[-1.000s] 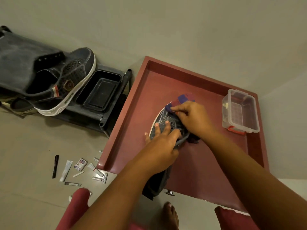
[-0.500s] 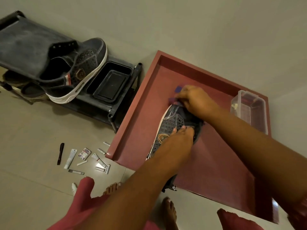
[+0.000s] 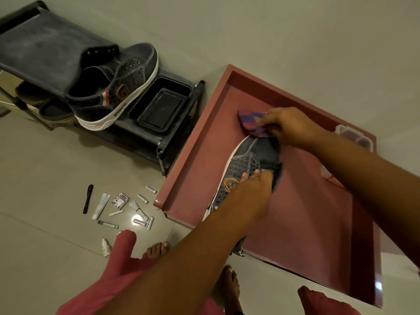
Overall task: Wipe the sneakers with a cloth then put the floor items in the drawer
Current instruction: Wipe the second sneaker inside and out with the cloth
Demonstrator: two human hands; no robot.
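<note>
A dark grey sneaker [image 3: 247, 161] with a white sole lies over the open red drawer [image 3: 200, 160]. My left hand [image 3: 252, 192] grips it around the opening and side. My right hand [image 3: 288, 128] presses a purple and red checked cloth [image 3: 251, 121] against the sneaker's toe. The second grey sneaker [image 3: 118, 87] rests on the black shoe rack [image 3: 41, 51] at the left. Several small floor items [image 3: 122, 208], tubes, batteries, a packet and a black pen [image 3: 88, 198], lie scattered on the tiles left of the drawer.
A black plastic tray [image 3: 159, 108] sits on the rack's lower shelf beside the drawer. A clear plastic box [image 3: 356, 137] stands in the drawer's far right corner, partly behind my right arm. My bare feet [image 3: 156, 248] stand on the tiles near a small white bottle [image 3: 106, 246].
The cloth in my right hand has slid from the sneaker's middle up to its toe. My left hand has shifted back along the shoe, and the view has tilted left.
</note>
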